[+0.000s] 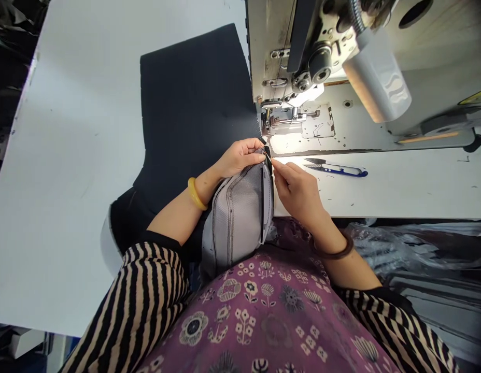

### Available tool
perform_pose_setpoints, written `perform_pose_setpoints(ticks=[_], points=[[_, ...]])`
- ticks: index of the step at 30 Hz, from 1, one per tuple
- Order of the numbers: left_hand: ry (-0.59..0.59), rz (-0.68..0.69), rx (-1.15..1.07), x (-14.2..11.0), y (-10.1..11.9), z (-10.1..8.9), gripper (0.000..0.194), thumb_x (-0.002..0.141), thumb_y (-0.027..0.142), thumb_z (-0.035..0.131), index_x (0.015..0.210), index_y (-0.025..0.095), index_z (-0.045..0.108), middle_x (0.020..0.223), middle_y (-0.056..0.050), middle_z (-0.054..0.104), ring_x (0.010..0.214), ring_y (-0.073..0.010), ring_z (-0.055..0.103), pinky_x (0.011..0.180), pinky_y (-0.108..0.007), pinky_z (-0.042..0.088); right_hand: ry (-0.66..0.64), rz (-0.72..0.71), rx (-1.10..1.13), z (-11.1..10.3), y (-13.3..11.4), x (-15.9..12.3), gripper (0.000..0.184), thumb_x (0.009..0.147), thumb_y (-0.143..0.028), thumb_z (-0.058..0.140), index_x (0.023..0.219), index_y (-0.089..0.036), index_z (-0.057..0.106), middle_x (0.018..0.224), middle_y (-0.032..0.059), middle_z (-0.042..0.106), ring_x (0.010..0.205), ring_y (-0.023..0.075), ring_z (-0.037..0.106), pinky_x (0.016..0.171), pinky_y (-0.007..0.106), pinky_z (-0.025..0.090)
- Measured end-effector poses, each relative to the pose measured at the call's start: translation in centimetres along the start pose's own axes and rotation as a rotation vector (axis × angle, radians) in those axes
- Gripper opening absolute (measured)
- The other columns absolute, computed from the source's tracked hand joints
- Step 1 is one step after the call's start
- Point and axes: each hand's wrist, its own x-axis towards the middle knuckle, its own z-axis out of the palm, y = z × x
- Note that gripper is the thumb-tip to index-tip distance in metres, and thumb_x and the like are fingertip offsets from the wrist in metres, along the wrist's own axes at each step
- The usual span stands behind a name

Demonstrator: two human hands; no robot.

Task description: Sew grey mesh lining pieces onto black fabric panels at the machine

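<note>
My left hand (243, 157) is closed on the top edge of a sewn fabric piece, black on one side. Its grey mesh underside (240, 207), with stitched seams and a dark strip, hangs over my lap. The large black panel (194, 98) spreads flat across the table to the left. My right hand (297, 189) pinches a thin, pale, pointed thing (268, 155) against that edge, close to my left fingertips. It is too small to name. Just behind both hands is the sewing machine's presser foot (267, 122) under a bright light.
Blue-handled thread snips (336, 169) lie on the white table (411, 186) right of my right hand. The sewing machine's head (365, 57) and a grey lamp (380, 77) overhang the back right. Clear plastic and stacked grey pieces (438, 295) sit below the table at right.
</note>
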Motion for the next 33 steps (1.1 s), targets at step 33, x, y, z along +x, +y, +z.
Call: perform_pose_setpoints(ticks=[33], points=[[-0.018, -0.002, 0.057, 0.1, 0.6, 0.4, 0.021, 0.071, 0.024, 0.069, 0.078, 0.015, 0.051, 0.063, 0.007, 0.051, 0.054, -0.0034, 0.045, 0.056, -0.017, 0.038, 0.090, -0.007, -0.070, 0.8, 0.3, -0.7, 0.038, 0.096, -0.022, 0.035, 0.120, -0.019, 0.065, 0.079, 0.0038, 0.061, 0.067, 0.0140, 0.052, 0.056, 0.025, 0.034]])
